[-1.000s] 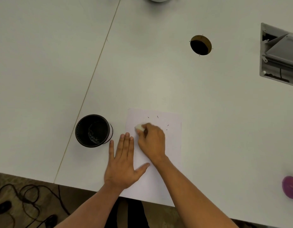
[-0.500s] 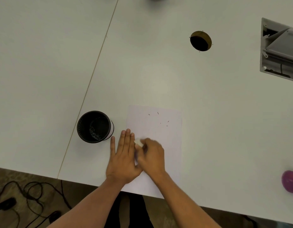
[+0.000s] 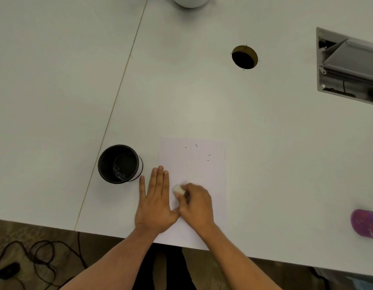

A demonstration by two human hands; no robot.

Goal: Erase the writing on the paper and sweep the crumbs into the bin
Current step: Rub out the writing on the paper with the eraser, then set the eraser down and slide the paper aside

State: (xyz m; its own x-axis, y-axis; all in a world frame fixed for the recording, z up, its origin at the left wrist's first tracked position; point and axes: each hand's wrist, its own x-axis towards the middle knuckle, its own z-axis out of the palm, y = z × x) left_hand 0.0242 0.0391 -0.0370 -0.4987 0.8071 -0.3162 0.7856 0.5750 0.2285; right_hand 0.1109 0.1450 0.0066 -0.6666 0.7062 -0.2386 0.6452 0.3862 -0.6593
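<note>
Gripping eraser (image 3: 179, 189), right hand (image 3: 197, 207) mid-paper (image 3: 204, 174); bin (image 3: 118, 163) just left.

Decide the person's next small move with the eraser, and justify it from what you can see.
Probably lift the eraser and brush the crumbs toward the black bin. The right hand grips the eraser, the left hand pins the paper, and no writing shows.

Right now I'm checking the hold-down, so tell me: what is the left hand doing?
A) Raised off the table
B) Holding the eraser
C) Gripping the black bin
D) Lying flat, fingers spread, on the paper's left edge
D: the left hand lies flat across the left edge of the paper, while the right hand holds the eraser.
</note>
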